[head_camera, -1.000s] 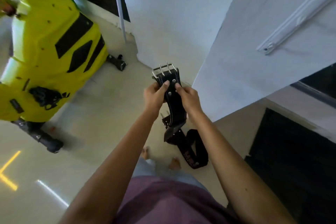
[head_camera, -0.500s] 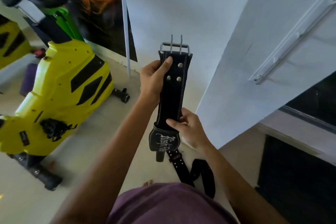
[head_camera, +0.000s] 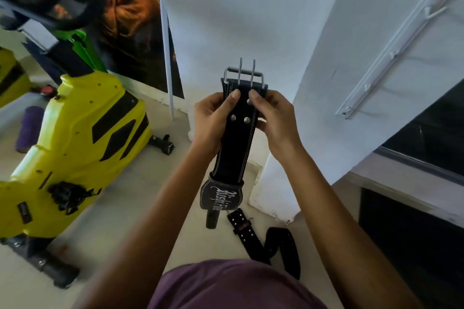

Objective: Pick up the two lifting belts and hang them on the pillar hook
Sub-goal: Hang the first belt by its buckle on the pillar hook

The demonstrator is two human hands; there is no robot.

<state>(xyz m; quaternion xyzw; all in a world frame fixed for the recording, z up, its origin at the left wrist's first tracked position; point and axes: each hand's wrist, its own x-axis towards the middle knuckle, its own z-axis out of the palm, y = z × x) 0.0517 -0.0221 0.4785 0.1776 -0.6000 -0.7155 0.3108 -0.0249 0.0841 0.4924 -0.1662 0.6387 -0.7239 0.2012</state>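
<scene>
I hold a black leather lifting belt (head_camera: 237, 148) upright in front of the white pillar (head_camera: 251, 20). Its silver two-prong buckle (head_camera: 244, 75) points up, and a white-lettered end hangs below. My left hand (head_camera: 213, 120) grips the left edge near the buckle, and my right hand (head_camera: 273, 120) grips the right edge at the same height. Another black belt part (head_camera: 263, 238) with stud holes lies on the floor below; whether it is a second belt I cannot tell. A white rail with hooks (head_camera: 391, 55) runs slantwise on the pillar's right face.
A yellow exercise bike (head_camera: 75, 148) stands on the pale floor at the left, its black foot bar (head_camera: 42, 263) near me. A poster (head_camera: 130, 20) covers the wall behind it. A purple roller (head_camera: 29, 128) lies far left. A dark mat (head_camera: 414, 246) lies at the right.
The belt has risen higher toward the pillar. My right hand moved from the belt's lower part up to the buckle end, opposite my left hand.
</scene>
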